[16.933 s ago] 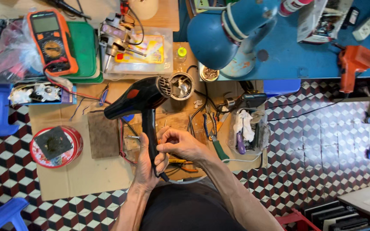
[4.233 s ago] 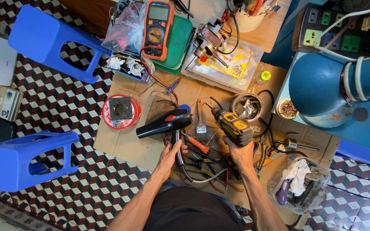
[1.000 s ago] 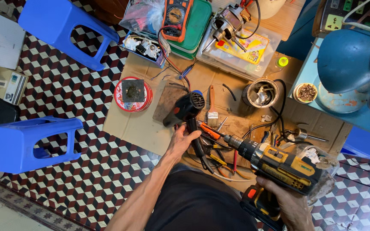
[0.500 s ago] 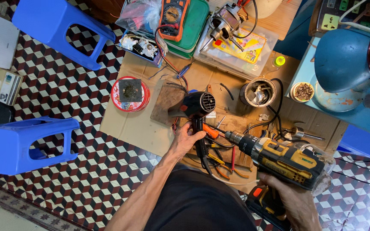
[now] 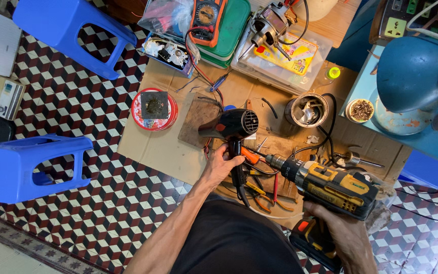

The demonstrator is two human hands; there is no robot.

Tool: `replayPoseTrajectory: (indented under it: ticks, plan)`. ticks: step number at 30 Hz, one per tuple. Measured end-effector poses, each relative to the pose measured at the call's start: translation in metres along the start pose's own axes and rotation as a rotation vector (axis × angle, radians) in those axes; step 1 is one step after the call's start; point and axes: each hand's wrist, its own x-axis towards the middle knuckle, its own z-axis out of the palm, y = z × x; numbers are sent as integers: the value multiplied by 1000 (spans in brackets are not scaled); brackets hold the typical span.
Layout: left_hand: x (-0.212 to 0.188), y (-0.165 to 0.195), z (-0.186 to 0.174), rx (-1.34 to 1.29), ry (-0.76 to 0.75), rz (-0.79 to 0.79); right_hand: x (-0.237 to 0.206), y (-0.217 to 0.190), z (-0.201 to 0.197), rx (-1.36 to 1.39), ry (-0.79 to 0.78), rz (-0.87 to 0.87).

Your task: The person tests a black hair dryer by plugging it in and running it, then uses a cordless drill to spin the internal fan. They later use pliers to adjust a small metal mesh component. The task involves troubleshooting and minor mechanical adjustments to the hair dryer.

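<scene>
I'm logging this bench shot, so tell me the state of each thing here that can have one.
Left hand: closed around the hair dryer's handle.
Hair dryer: held up, rear grille facing the camera.
Right hand: gripping the drill's handle.
Cordless drill: held level, chuck pointing at the dryer handle, battery fitted.
Metal can: open, scraps inside.
Red round tin: a dark square piece lying on top.
Multimeter: leads plugged in.
Blue stool: tipped on its side.

Head camera, straight down, close overhead
</scene>
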Motion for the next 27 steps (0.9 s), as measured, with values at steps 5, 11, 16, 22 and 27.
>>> replayPoseTrajectory:
  ticks: [5,11,16,22,27]
  plan:
    - [0,0,0,27,8,30,2,-1,1,-34,-3,-23]
    - [0,-1,0,38,16,45,7,4,2,0,-18,-70]
    - [0,-2,0,62,13,78,8,3,4,21,-39,-96]
    - [-1,-1,1,123,35,104,5,-2,8,16,-7,-119]
    - [-3,0,2,89,24,43,5,-2,9,40,-27,-132]
